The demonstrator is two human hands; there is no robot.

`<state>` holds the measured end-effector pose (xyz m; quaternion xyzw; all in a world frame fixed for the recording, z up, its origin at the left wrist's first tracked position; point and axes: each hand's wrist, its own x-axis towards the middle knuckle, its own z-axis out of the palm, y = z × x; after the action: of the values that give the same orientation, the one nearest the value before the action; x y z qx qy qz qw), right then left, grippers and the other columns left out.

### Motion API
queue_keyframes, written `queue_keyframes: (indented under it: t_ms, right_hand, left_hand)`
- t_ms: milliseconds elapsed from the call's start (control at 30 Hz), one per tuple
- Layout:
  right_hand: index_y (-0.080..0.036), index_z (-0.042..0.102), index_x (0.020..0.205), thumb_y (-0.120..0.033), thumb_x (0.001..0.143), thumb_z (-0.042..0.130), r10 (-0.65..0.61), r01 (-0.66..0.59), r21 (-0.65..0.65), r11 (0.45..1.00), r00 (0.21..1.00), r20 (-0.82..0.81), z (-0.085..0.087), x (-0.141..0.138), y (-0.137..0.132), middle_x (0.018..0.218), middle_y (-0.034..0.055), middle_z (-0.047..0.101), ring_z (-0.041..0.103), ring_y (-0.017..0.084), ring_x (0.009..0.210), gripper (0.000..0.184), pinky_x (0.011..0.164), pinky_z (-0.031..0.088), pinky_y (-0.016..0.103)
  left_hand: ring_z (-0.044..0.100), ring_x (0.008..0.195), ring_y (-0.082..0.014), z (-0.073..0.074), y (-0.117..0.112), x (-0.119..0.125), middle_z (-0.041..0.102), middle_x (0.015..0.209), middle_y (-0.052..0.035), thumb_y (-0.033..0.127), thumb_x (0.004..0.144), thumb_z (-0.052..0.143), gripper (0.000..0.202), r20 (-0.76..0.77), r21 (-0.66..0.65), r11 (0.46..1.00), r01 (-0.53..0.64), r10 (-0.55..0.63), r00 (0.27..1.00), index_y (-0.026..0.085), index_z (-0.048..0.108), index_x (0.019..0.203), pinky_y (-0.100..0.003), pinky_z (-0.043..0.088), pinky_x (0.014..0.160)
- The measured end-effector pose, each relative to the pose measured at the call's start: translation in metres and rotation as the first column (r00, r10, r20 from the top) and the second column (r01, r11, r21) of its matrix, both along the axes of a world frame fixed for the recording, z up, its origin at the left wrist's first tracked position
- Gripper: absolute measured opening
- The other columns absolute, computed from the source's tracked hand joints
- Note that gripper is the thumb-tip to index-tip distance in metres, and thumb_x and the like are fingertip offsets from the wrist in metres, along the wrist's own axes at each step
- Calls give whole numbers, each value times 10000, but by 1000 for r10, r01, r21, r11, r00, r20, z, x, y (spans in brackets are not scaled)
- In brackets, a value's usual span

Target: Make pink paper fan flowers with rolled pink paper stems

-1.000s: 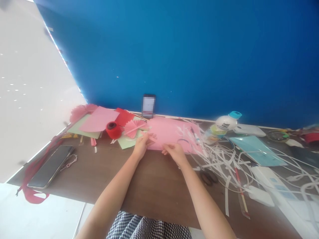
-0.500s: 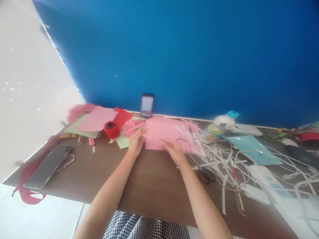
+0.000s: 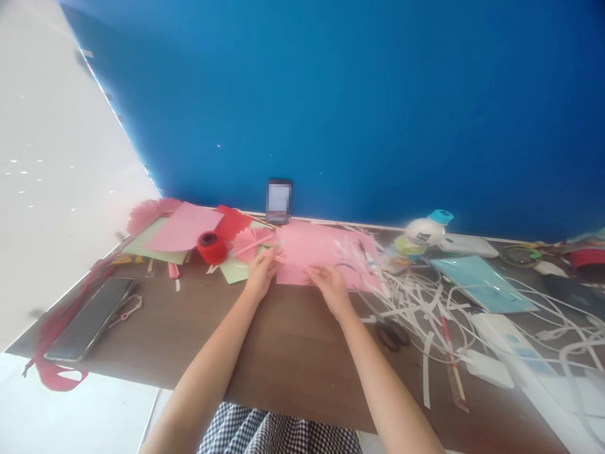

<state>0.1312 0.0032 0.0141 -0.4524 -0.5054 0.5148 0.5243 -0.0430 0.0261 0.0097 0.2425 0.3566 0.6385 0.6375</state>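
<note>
My left hand (image 3: 262, 272) is closed in a pinch on a small pink paper strip (image 3: 280, 258), whose end pokes out past the fingertips. Just behind that hand lies a pink pleated paper fan (image 3: 250, 243). My right hand (image 3: 331, 287) hovers at the front edge of a flat pink sheet (image 3: 302, 243), thumb and fingers drawn together. Whatever those fingertips may hold is too small and blurred against the pink to make out.
A red roll (image 3: 212, 248) and coloured papers lie to the left, beyond a phone (image 3: 92, 318). Another phone (image 3: 278, 200) leans on the blue wall. Rightward are a white bottle (image 3: 420, 233), scissors (image 3: 391, 334), paper strips, tangled cables and a power strip (image 3: 513, 343).
My left hand has shifted very slightly right, and its pink strip has turned a little. The right hand stays almost where it was.
</note>
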Motion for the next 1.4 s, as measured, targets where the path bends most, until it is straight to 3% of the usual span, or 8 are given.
queue_keyframes:
  t_ms: [167, 400, 500, 667, 967, 1267, 1400]
  right_hand:
    - [-174, 569, 794, -378, 657, 648, -78, 73, 72, 995, 995, 61, 2, 5, 0, 664, 17, 637, 639, 169, 637, 258, 665, 525, 335]
    - [-175, 603, 747, -372, 666, 633, -199, 144, 220, 965, 947, 252, 7, 8, -3, 786, 52, 647, 623, 186, 761, 216, 741, 504, 343]
    - [-186, 632, 730, -380, 675, 619, -269, 175, 297, 939, 910, 315, 10, 9, -4, 801, 57, 648, 611, 189, 768, 203, 745, 501, 352]
    - [-199, 659, 688, -357, 665, 630, -309, 178, 373, 911, 893, 327, 15, 13, -4, 800, 54, 654, 600, 190, 779, 163, 758, 490, 357]
    - [-194, 660, 683, -344, 653, 642, -270, 180, 315, 932, 924, 271, 17, 16, -4, 837, 56, 653, 598, 192, 802, 153, 771, 481, 363]
    - [-202, 668, 644, -359, 631, 657, -250, 146, 312, 939, 911, 327, 17, 15, -4, 845, 61, 642, 591, 198, 807, 157, 709, 505, 347]
    - [-195, 667, 649, -375, 633, 652, -256, 155, 299, 942, 905, 339, 15, 14, -3, 845, 60, 640, 593, 194, 793, 181, 716, 502, 349]
  left_hand:
    - [618, 743, -151, 5, -3, -5, 634, 856, -47, 280, 623, 688, 470, -220, 151, 988, -9, 43, 975, 200, 520, 1054, -377, 480, 779]
    - [608, 733, -137, 11, -4, -12, 617, 911, -53, 224, 593, 695, 288, -392, 305, 952, 5, 120, 912, 170, 570, 847, -302, 475, 752]
    - [609, 756, -156, 12, -6, -13, 622, 927, -66, 219, 593, 690, 245, -444, 316, 948, 48, 103, 890, 169, 611, 819, -312, 469, 762]
    - [563, 952, -221, 11, -6, -13, 632, 954, -95, 220, 590, 684, 114, -524, 312, 945, 94, 89, 847, 169, 669, 691, -332, 453, 815]
    - [582, 900, -221, 11, -7, -17, 659, 838, -80, 268, 617, 665, 108, -631, 340, 930, 139, 117, 767, 190, 689, 688, -344, 475, 783]
    - [578, 886, -227, 20, -9, -18, 656, 790, -82, 219, 554, 709, 63, -526, 277, 958, 78, 83, 847, 182, 677, 595, -340, 455, 799]
    - [579, 880, -218, 16, -8, -15, 656, 806, -73, 227, 550, 712, 77, -475, 271, 961, 60, 79, 876, 178, 662, 583, -346, 446, 822]
